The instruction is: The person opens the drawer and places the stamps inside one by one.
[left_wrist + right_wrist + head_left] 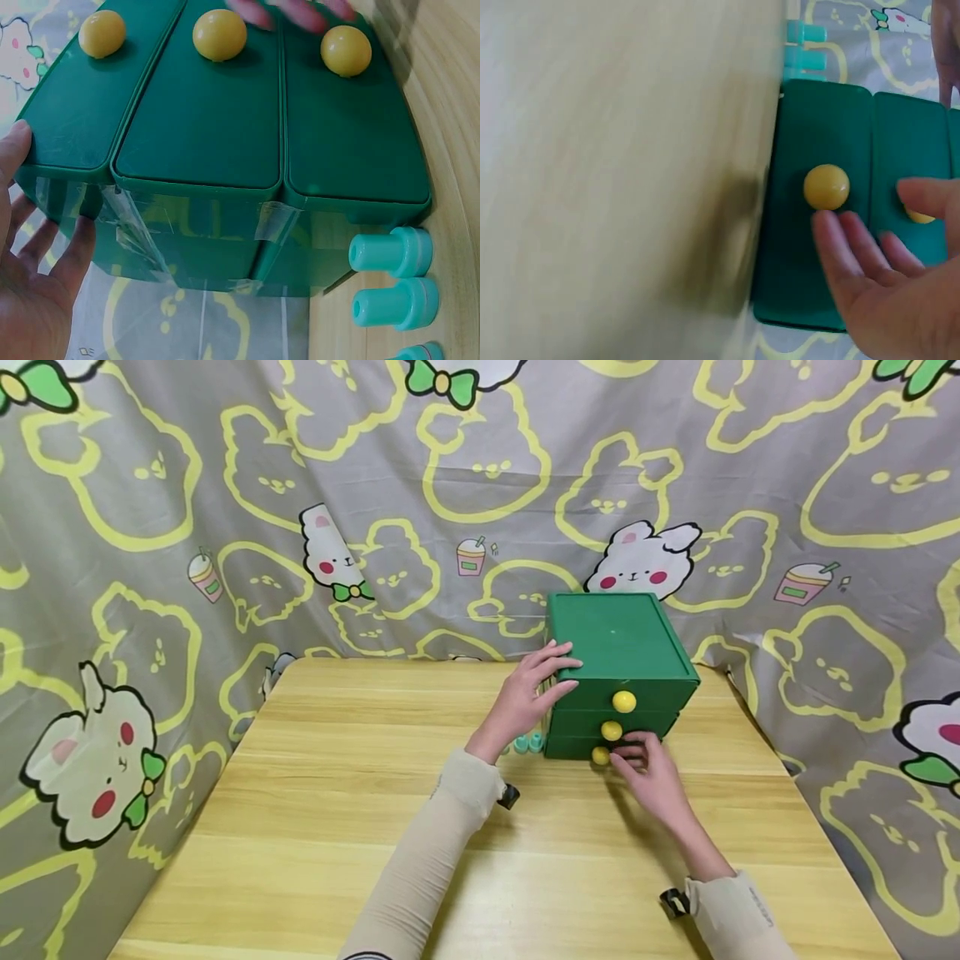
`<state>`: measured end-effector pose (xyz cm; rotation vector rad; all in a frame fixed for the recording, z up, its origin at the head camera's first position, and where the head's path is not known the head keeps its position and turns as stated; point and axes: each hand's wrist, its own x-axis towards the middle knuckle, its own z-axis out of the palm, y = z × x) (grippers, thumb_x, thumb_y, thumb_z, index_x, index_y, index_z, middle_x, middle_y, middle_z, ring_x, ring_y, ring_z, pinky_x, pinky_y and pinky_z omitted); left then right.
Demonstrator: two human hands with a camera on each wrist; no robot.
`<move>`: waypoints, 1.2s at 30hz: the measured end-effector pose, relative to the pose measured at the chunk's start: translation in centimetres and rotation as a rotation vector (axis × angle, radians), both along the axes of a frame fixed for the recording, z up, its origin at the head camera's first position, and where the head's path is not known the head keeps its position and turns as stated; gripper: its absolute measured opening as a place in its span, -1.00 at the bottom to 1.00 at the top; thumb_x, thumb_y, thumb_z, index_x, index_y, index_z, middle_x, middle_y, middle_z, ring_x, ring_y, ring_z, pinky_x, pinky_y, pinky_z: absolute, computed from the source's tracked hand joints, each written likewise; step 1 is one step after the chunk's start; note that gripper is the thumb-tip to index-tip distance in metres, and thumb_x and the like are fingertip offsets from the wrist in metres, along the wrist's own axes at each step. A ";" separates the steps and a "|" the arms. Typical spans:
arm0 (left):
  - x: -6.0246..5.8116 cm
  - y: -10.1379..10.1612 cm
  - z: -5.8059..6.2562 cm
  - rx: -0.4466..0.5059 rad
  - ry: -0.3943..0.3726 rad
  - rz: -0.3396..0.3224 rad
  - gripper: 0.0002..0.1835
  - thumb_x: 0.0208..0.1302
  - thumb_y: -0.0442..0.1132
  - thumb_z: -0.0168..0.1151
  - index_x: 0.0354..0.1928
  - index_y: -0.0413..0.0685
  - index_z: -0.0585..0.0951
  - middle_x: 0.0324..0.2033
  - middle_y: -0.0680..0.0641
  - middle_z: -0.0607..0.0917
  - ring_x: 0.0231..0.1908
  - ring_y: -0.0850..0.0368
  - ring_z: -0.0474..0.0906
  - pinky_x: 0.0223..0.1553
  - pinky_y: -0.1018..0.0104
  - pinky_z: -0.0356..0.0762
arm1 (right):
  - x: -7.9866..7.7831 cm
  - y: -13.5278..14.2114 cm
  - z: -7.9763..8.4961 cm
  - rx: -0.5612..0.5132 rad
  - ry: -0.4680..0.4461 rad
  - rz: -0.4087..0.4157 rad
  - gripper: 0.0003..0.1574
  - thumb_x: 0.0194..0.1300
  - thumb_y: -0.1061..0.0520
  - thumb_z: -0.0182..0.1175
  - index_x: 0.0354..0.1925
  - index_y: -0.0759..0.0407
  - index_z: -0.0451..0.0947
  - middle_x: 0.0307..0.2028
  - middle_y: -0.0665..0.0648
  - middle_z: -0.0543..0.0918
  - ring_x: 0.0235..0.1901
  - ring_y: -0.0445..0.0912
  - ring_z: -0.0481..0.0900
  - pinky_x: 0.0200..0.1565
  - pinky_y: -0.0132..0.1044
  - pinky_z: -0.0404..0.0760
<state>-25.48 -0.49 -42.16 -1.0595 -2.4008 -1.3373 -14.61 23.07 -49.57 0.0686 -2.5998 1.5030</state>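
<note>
A green three-drawer box [622,639] stands on the wooden table, each drawer front bearing a round yellow knob; all three drawers are closed. My left hand [525,697] rests on the box's upper left edge, its fingers spread over the corner. In the left wrist view, the left hand [37,277] lies along the top drawer's end. At the front, my right hand [652,777] reaches toward the bottom knob [601,756]. The right wrist view shows the right hand's fingertips [826,221] right at the lower edge of that bottom knob [826,187], with the fingers extended.
Several small turquoise stepped pieces [394,304] stand in a row on the table by the box's left side. A grey patterned curtain [495,485] hangs behind and around the wooden table [337,760]. Clear tape [274,221] runs across the box's side.
</note>
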 end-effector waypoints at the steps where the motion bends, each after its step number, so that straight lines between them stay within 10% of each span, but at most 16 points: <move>1: 0.0 0.0 0.0 0.004 0.001 0.002 -0.63 0.56 0.03 0.15 0.31 0.23 0.60 0.53 0.20 0.35 0.61 0.23 0.04 0.56 -0.01 0.18 | 0.0 0.1 -0.2 0.017 -0.028 0.005 -0.49 0.50 0.19 0.23 0.26 0.40 0.34 0.03 0.45 0.69 -0.04 0.13 0.73 -0.15 -0.52 0.63; 11: 0.1 0.1 -0.2 0.005 -0.005 0.000 -0.63 0.56 0.03 0.15 0.31 0.24 0.59 0.53 0.21 0.34 0.61 0.20 0.04 0.56 -0.04 0.17 | -1.2 -0.2 -1.5 -0.045 -0.130 0.069 -0.57 0.52 0.14 0.23 0.21 0.37 0.54 -0.05 0.39 0.66 -0.14 0.04 0.72 -0.16 -0.29 0.75; 20: 0.1 0.1 -0.2 0.017 -0.004 0.010 -0.64 0.56 0.02 0.16 0.30 0.23 0.60 0.52 0.20 0.35 0.61 0.25 0.04 0.56 -0.06 0.18 | -1.9 0.1 -1.8 0.042 -0.060 0.038 -0.72 0.47 0.21 0.27 0.07 0.34 0.66 -0.09 0.34 0.72 -0.18 -0.16 0.64 -0.21 -0.50 0.62; 36: 0.1 0.2 -0.2 0.019 0.005 0.017 -0.64 0.56 0.02 0.16 0.30 0.25 0.60 0.52 0.21 0.36 0.60 0.21 0.06 0.54 -0.13 0.20 | -1.2 0.3 -1.5 0.043 -0.107 0.064 -0.73 0.45 0.18 0.31 0.02 0.31 0.68 -0.13 0.30 0.76 -0.21 -0.01 0.76 -0.25 -0.41 0.67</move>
